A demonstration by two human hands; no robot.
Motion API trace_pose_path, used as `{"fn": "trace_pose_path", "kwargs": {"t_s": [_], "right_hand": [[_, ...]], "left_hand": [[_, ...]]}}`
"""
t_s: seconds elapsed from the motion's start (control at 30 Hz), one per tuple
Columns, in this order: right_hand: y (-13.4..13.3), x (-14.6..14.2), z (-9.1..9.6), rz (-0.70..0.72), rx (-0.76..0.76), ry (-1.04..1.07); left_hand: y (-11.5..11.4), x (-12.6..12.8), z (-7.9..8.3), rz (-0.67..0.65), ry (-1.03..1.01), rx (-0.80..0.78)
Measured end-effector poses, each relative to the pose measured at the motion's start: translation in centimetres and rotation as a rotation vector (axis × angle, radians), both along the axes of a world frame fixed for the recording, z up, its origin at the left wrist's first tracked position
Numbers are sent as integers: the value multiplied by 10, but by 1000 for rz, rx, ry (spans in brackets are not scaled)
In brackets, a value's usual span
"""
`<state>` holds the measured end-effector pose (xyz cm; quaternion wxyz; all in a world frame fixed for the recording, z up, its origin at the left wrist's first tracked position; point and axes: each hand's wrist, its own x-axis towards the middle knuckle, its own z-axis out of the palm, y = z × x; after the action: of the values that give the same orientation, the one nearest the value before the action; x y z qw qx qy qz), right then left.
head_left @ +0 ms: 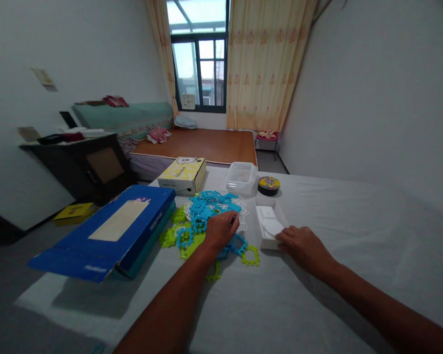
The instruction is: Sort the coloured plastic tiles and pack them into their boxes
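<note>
My left hand (222,230) is closed over the pile of plastic pieces, and a small dark thing (233,220) shows at its fingers, too little seen to name. Blue notched frame pieces (210,204) top the heap, with green ones (251,256) around and under them. White lattice pieces (242,209) stick out behind. To the right, my right hand (304,246) grips the near right corner of an open white box (269,244). Inside that box lie a white block-like item and a rounded white piece (272,227), close to my right fingertips.
A big blue box (133,221) with its flap out stands left on the white-covered table (266,314). Behind the pile are a yellow and white box (184,174), a clear plastic container (241,176) and a round black and yellow tin (268,185). A bed (206,145) lies beyond.
</note>
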<state>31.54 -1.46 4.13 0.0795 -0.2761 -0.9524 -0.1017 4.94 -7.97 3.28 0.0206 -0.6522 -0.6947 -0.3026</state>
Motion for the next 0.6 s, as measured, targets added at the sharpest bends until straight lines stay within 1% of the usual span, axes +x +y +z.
{"fn": "trace_pose_path", "kwargs": {"t_s": [0.1, 0.17, 0.27, 0.33, 0.37, 0.43, 0.5, 0.6], "right_hand": [[8, 5, 18, 7, 16, 65], [23, 7, 33, -9, 46, 133], [61, 13, 54, -105, 93, 239], [95, 19, 61, -209, 109, 260], [112, 23, 61, -266, 107, 246], [144, 32, 54, -370, 76, 180], [167, 42, 38, -432, 22, 105], [185, 49, 10, -425, -51, 37]], "left_hand": [[0, -1, -1, 1, 0, 13], [0, -1, -1, -11, 18, 14], [-1, 0, -1, -30, 47, 5], [-2, 0, -1, -31, 54, -4], [-2, 0, -1, -28, 54, -11], [-2, -1, -1, -24, 53, -28], [-2, -2, -1, -21, 52, -41], [-1, -3, -3, -20, 53, -43]]}}
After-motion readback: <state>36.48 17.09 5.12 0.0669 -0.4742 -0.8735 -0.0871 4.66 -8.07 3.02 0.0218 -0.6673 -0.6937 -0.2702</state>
